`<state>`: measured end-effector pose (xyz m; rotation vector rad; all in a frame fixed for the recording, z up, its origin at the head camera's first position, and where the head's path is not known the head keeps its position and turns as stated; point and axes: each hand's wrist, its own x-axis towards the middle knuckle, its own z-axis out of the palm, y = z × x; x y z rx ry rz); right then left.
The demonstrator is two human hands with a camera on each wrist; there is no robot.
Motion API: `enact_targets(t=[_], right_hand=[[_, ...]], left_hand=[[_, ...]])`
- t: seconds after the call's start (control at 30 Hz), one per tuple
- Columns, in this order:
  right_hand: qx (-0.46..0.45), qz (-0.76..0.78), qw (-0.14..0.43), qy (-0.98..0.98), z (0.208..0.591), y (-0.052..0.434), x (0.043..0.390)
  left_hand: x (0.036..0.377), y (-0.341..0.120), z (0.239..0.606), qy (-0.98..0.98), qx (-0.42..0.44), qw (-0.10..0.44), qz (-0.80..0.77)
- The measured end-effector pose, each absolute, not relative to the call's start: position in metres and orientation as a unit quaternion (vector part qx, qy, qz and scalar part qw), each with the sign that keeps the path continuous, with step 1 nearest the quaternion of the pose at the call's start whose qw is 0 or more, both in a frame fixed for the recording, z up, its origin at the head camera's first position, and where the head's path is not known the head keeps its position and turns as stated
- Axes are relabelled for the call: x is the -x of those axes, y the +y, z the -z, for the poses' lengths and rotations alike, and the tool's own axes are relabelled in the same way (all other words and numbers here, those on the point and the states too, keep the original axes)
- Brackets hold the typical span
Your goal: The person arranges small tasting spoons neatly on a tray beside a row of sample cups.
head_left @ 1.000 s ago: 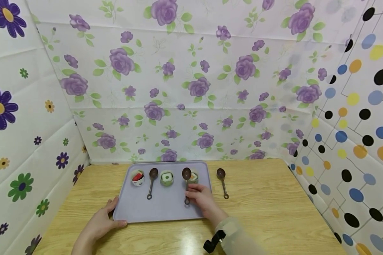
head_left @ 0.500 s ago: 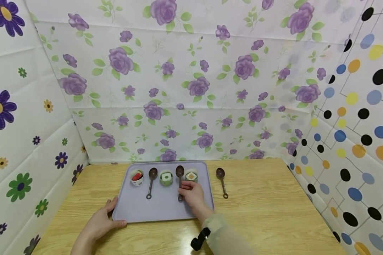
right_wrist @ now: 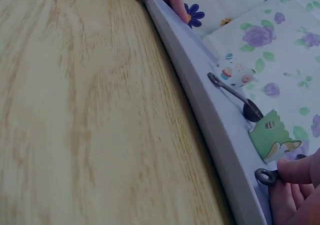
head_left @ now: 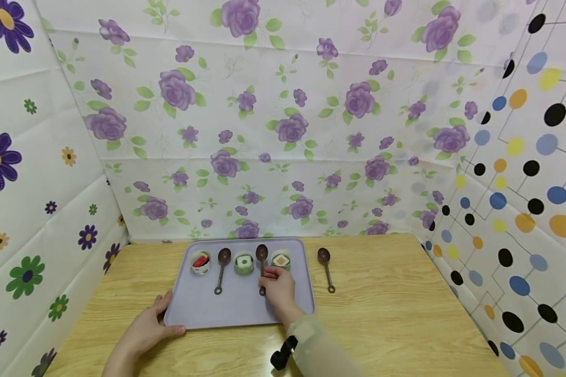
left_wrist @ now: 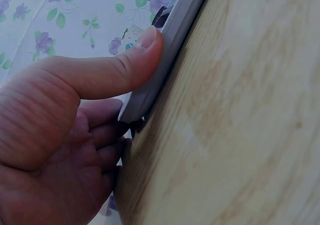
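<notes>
My right hand (head_left: 279, 289) pinches the handle of a dark brown spoon (head_left: 261, 253) between thumb and fingers, over the lilac tray (head_left: 236, 311). The spoon points away from me, between a green cup (head_left: 243, 263) with a white-topped piece and a cup (head_left: 281, 260) with a white-and-orange piece. In the right wrist view, the handle's ring end (right_wrist: 266, 177) sticks out past my thumb. My left hand (head_left: 146, 329) holds the tray's near left corner, thumb along the front wall and fingers around the side. Another brown spoon (head_left: 224, 256) lies on the tray left of the green cup.
A patterned cup (head_left: 200, 263) with a red-topped piece stands at the tray's left. On the wooden table (head_left: 382, 303), right of the tray, lies a third brown spoon (head_left: 324, 255). Flowered cloth (head_left: 264, 131) rises behind the table, with patterned cloth at both sides.
My right hand has carried the spoon left, from in front of the right cup to between the middle and right cups. The left hand has stayed at the tray's corner.
</notes>
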<state>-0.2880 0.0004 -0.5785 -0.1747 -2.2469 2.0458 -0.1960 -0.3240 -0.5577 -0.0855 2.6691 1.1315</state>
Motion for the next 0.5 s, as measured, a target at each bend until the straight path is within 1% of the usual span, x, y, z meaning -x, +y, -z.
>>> enact_targets(t=[0.27, 0.5], right_hand=[[0.082, -0.610, 0.058, -0.786, 0.5716, -0.0053, 0.2855], [0.093, -0.577, 0.070, -0.809, 0.5720, -0.0090, 0.2900]], left_hand=[[0.1953, -0.3238, 0.5573, 0.918, 0.026, 0.118, -0.377], [0.1960, -0.3240, 0.5565, 0.914, 0.029, 0.123, -0.385]])
